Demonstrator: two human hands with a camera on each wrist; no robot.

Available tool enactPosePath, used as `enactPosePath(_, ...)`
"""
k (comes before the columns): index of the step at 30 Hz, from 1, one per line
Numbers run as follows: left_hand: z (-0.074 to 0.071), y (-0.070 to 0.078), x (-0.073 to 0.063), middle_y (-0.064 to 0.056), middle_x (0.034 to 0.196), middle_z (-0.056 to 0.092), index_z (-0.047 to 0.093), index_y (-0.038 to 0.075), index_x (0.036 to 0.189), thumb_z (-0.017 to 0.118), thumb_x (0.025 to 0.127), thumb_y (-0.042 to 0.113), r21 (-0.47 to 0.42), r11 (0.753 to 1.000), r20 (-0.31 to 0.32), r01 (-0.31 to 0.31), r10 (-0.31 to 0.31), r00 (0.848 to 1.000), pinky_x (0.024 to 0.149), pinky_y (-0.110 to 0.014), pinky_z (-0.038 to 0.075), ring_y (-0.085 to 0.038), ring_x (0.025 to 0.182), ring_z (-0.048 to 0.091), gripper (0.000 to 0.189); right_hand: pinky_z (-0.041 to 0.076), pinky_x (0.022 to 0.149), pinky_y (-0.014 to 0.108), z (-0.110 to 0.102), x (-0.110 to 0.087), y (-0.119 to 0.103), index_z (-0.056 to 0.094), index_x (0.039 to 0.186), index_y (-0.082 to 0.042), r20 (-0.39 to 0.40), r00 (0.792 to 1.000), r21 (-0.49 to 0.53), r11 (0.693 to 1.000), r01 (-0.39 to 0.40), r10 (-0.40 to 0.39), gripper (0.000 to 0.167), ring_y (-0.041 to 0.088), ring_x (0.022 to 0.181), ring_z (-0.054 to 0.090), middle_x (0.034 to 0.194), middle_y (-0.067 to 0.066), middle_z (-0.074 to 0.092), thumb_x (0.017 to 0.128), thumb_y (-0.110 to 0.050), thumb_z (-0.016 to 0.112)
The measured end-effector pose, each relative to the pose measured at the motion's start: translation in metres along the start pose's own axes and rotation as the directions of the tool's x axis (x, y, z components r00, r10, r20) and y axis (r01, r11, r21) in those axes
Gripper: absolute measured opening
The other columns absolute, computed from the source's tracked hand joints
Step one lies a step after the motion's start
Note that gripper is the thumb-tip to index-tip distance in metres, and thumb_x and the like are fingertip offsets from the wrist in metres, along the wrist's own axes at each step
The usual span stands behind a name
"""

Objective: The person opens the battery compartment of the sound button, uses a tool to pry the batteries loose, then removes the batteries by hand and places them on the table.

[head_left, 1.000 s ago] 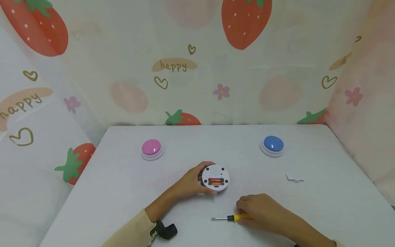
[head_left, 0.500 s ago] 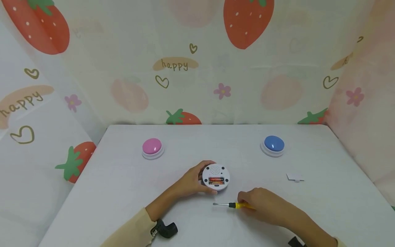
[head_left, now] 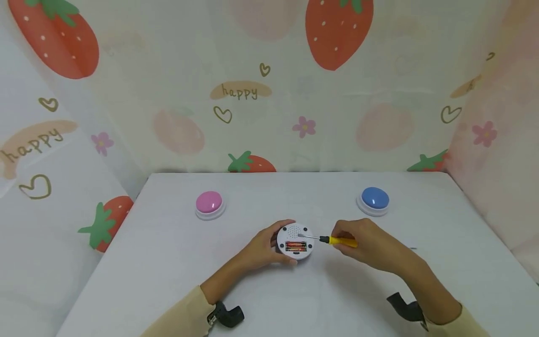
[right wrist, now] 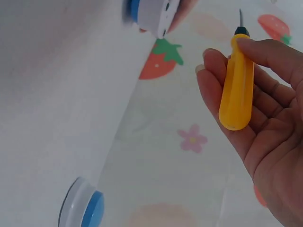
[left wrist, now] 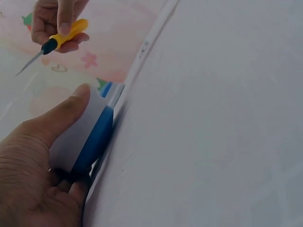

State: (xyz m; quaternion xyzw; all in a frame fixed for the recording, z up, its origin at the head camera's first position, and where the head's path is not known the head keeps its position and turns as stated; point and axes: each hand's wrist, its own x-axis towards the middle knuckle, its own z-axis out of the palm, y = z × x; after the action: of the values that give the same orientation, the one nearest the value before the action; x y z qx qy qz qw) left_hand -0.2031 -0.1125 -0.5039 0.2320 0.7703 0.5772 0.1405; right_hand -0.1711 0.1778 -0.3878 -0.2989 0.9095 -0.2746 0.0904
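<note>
My left hand (head_left: 263, 248) grips a round white push-button (head_left: 290, 230) turned upside down, thumb and fingers on its rim. Its underside faces up, with speaker holes, small dark feet and an uncovered compartment holding red batteries (head_left: 296, 246). The left wrist view shows the button's blue dome (left wrist: 97, 137) below. To the right, my right hand (head_left: 370, 243) pinches a screwdriver (head_left: 343, 241) by its yellow handle. The metal shaft points left and overlaps the button's underside in the head view. In the left wrist view the screwdriver tip stands apart from the button, above it.
On the white table (head_left: 168, 262), a pink push-button (head_left: 209, 204) stands back left and a blue push-button (head_left: 374, 200) back right. Mostly hidden behind the right wrist lies a small white cover (head_left: 414, 248). Strawberry-print cloth (head_left: 181, 61) walls in the table's back and sides.
My right hand has lifted the screwdriver from near the tabletop, moving it away from me until its shaft overlaps the upturned push-button. The left hand keeps its grip in place.
</note>
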Motion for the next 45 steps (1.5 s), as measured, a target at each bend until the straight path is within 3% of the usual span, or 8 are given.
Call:
enactPosePath(6,0.002,0.0,0.002,0.001,0.149,0.05,0.041,0.021,0.155,0.093,0.074,0.015,0.004,1.0,0.007,-0.005,0.005,1.0,0.108,-0.024,0.044,-0.014,0.132,0.053,0.097,0.058,0.075,0.021,0.0,0.005,0.01,0.07,0.103,-0.015,-0.055,0.998,0.044,0.998,0.034,-0.031,0.011,0.01,0.083,0.064,0.094,-0.006,0.072,0.094,-0.012,0.074)
enactPosePath(11,0.001,0.002,0.002,0.003,0.147,0.051,0.041,0.024,0.155,0.094,0.073,0.017,0.018,1.0,-0.004,0.005,-0.005,1.0,0.109,-0.024,0.043,-0.013,0.13,0.053,0.097,0.059,0.076,0.024,0.0,0.007,0.014,0.071,0.107,-0.011,-0.078,0.996,0.034,0.998,0.055,-0.053,0.013,0.011,0.084,0.065,0.098,0.0,0.074,0.094,-0.01,0.072)
enactPosePath(18,-0.002,0.002,0.0,0.003,0.149,0.05,0.042,0.024,0.155,0.094,0.073,0.016,0.023,1.0,-0.011,0.004,-0.004,1.0,0.108,-0.024,0.043,-0.013,0.132,0.052,0.097,0.059,0.079,0.027,0.0,0.007,0.017,0.066,0.125,-0.008,-0.104,0.993,0.016,0.999,0.05,-0.048,0.03,0.012,0.085,0.061,0.101,0.0,0.072,0.096,-0.005,0.069)
enactPosePath(21,-0.002,0.0,-0.001,0.003,0.15,0.049,0.041,0.025,0.155,0.094,0.073,0.017,0.019,1.0,-0.009,0.006,-0.006,1.0,0.109,-0.024,0.043,-0.013,0.133,0.051,0.097,0.059,0.083,0.031,0.001,0.007,0.018,0.067,0.126,-0.007,-0.121,0.991,0.021,0.998,0.052,-0.049,0.031,0.014,0.089,0.061,0.107,0.004,0.073,0.095,-0.001,0.067)
enactPosePath(29,-0.001,-0.002,-0.002,0.002,0.15,0.049,0.04,0.019,0.156,0.094,0.073,0.018,0.013,1.0,0.003,0.002,-0.002,1.0,0.11,-0.024,0.042,-0.015,0.133,0.051,0.099,0.058,0.089,0.048,0.003,0.006,0.016,0.069,0.121,-0.007,-0.181,0.982,-0.003,0.998,-0.059,0.057,0.027,0.021,0.097,0.064,0.112,0.006,0.072,0.094,-0.005,0.064)
enactPosePath(34,-0.001,-0.001,-0.002,0.002,0.15,0.049,0.04,0.019,0.156,0.094,0.074,0.019,0.007,1.0,0.002,0.007,-0.007,1.0,0.11,-0.025,0.042,-0.015,0.134,0.051,0.098,0.059,0.076,0.035,0.002,0.007,0.016,0.07,0.116,-0.008,-0.205,0.973,-0.016,0.993,-0.115,0.109,0.021,0.018,0.084,0.06,0.101,0.003,0.072,0.096,-0.01,0.068)
enactPosePath(45,-0.002,0.001,0.0,0.002,0.15,0.049,0.041,0.022,0.155,0.093,0.073,0.016,0.013,1.0,0.004,0.022,-0.022,1.0,0.11,-0.025,0.042,-0.014,0.134,0.051,0.097,0.056,0.071,0.025,0.003,0.007,0.019,0.08,0.102,-0.016,-0.184,0.982,0.05,0.998,-0.043,0.052,0.014,0.014,0.081,0.061,0.094,-0.006,0.075,0.089,-0.019,0.081)
